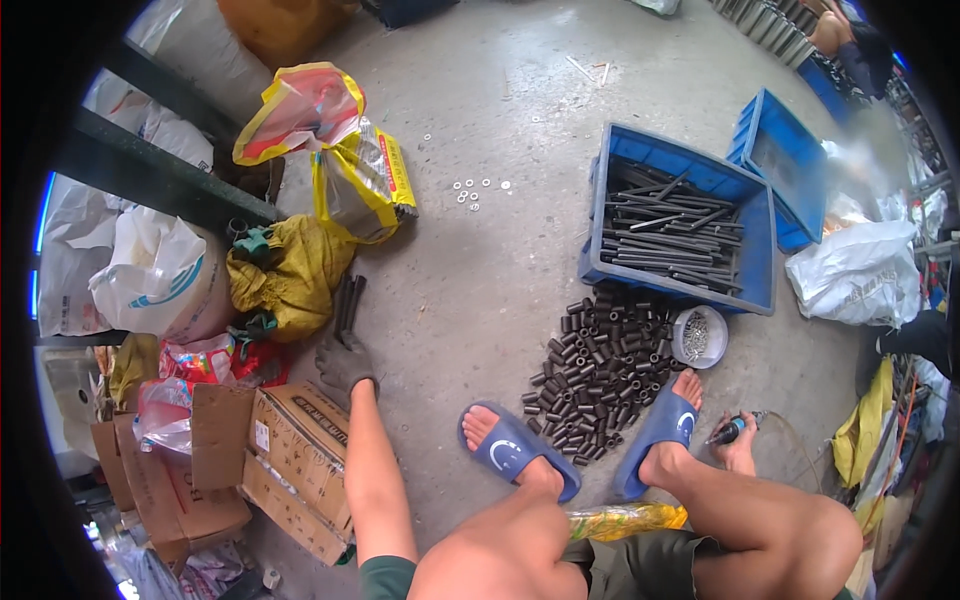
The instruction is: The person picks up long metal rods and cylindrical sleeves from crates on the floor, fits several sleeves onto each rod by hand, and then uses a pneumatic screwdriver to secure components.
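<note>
A dark grey glove covers my left hand (pixel 345 362), which is out at the left beside the cardboard box. It is closed round a few dark rods (pixel 350 304) that stick out past its fingers toward the yellow sack. At the lower right, next to my foot, my bare right hand (pixel 738 456) grips a small black and blue power screwdriver (pixel 729 431) with a thin hose running off it. Between my feet and the bin lies a heap of short black tubes (pixel 600 370). A white bowl (pixel 714 352) of small metal fasteners touches the heap's right edge.
A blue bin (pixel 590 262) holds many long dark rods; another blue bin (pixel 815 190) stands behind it. White washers (pixel 475 206) lie scattered on the concrete floor. An opened yellow bag (pixel 365 185), a yellow sack (pixel 295 280) and cardboard boxes (pixel 222 440) line the left.
</note>
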Tool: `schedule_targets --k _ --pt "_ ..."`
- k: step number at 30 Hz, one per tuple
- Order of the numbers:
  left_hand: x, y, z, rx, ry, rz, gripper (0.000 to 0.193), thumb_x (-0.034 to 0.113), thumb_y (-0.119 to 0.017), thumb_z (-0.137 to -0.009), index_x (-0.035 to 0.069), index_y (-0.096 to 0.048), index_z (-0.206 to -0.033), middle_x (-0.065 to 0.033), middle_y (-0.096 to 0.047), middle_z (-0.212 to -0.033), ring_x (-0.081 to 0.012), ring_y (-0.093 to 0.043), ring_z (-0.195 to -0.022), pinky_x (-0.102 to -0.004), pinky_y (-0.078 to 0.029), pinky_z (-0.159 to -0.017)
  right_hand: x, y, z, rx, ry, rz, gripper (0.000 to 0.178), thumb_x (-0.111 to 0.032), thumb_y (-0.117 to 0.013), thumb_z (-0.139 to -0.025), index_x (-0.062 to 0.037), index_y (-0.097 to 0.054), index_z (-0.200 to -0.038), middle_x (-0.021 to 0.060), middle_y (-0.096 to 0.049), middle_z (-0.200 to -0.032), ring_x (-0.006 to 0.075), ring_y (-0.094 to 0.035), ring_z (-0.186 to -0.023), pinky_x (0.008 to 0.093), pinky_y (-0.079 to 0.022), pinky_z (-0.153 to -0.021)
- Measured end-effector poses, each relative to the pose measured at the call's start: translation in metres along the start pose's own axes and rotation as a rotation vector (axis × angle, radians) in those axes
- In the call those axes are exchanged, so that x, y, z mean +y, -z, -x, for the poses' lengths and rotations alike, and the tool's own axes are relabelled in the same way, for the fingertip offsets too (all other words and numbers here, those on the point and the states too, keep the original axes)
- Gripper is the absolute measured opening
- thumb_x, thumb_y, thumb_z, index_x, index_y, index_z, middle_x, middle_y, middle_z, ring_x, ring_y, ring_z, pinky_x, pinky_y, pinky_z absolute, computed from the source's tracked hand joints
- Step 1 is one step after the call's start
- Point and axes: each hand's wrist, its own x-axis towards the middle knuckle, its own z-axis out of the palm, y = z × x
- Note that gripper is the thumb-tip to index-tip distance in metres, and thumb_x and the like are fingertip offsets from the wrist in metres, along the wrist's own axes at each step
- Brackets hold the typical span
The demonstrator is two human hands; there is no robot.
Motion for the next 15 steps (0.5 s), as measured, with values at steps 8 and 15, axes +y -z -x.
schedule_targets --k 8,15 --pt "-0.001 -0.027 0.016 0.352 -0.513 0.207 0.052 0.034 -0.057 -0.102 0.002 -0.058 -0.142 -0.0279 -0.061 -0.137 -0.0462 -0.055 -0.129 -0.0526 -0.042 -0.112 0.016 0.079 -0.007 0.113 -0.001 0.184 0.032 -0.039 -0.072 -0.092 -0.0073 -0.069 -0.095 0.0137 -0.071 -0.087 0.0369 -0.069 -0.081 0.0491 -0.056 -0.071" --pt "0.05 0.03 0.122 0.285 -0.57 0.349 0.058 0.038 -0.058 -0.101 0.003 -0.052 -0.147 -0.0254 -0.051 -0.151 -0.0458 -0.046 -0.141 -0.0581 -0.036 -0.116 -0.048 0.133 -0.028 0.199 0.163 0.447 0.033 -0.04 -0.072 -0.092 -0.0068 -0.07 -0.093 0.0154 -0.072 -0.087 0.0394 -0.07 -0.083 0.0512 -0.056 -0.072"
